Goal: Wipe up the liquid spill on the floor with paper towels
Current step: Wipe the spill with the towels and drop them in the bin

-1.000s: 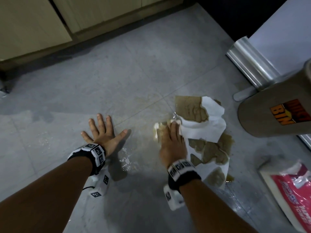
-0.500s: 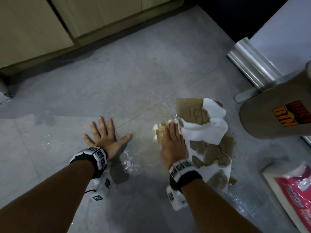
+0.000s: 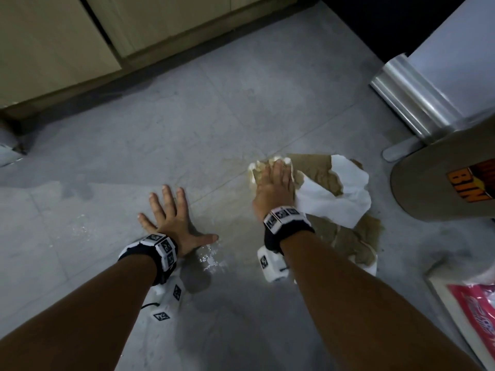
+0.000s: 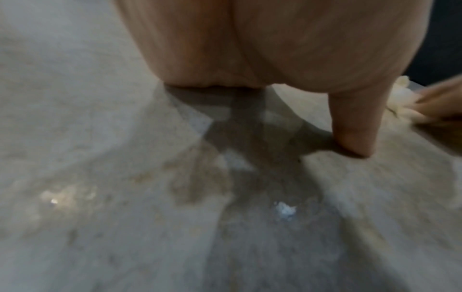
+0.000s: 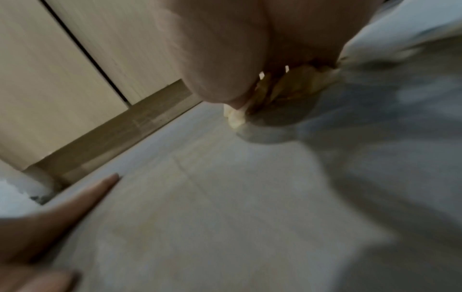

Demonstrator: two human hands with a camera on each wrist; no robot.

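Observation:
White paper towels (image 3: 345,194), soaked brown in large patches, lie spread on the grey floor. My right hand (image 3: 273,188) lies flat on their bunched left end (image 3: 254,170), fingers straight and pressing down; the right wrist view shows the wet yellowish wad (image 5: 282,92) under the palm. My left hand (image 3: 171,218) rests flat on the bare floor with fingers spread, holding nothing. A wet glistening patch of spill (image 3: 211,258) lies just right of the left wrist, and in the left wrist view the spill (image 4: 200,189) shows below the thumb (image 4: 355,126).
A tan bin (image 3: 450,178) with orange lettering stands right of the towels, a steel appliance foot (image 3: 412,103) behind it. A red-and-white paper towel pack (image 3: 471,311) lies at the lower right. Wooden cabinets (image 3: 80,44) run along the far side. More damp marks (image 3: 80,226) lie at left.
My right hand has slid the bunched end of the towels a little forward, away from me. The left hand has stayed planted on the floor.

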